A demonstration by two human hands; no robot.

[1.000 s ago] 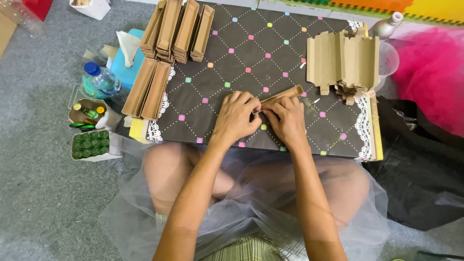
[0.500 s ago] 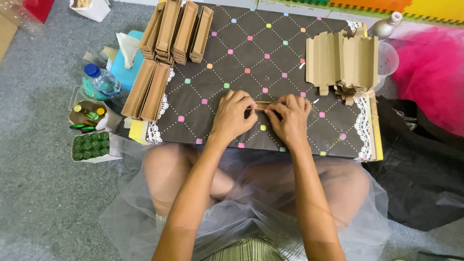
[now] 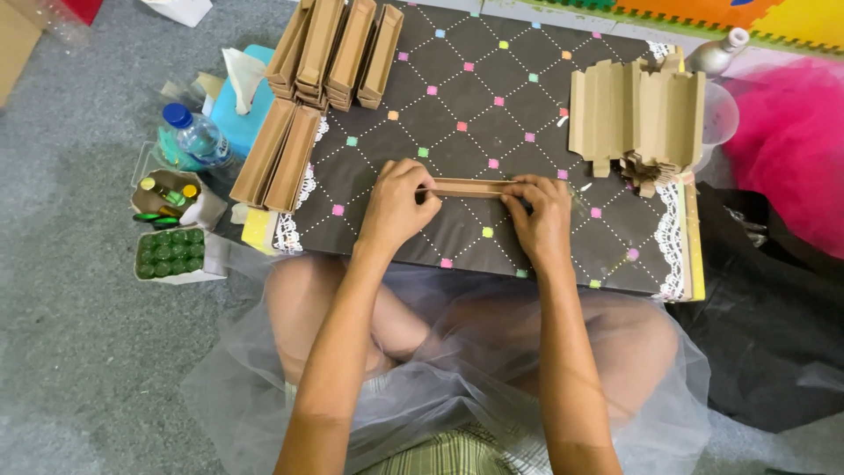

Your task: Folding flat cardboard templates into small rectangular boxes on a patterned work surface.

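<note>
Both hands are pinching a long folded cardboard strip (image 3: 470, 186) that is lying crosswise on the dark patterned board (image 3: 492, 114) over the person's lap. The left hand (image 3: 397, 209) is gripping the strip's left end with fingers curled tight, and the right hand (image 3: 543, 220) is closing on its right end. Finished cardboard boxes (image 3: 334, 48) are lying at the board's far left, and flat cardboard pieces (image 3: 635, 113) are sitting at the far right.

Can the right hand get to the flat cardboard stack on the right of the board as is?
Probably yes: the right hand grips one end of the cardboard strip, and the flat stack lies close above-right with only bare board between.
</note>
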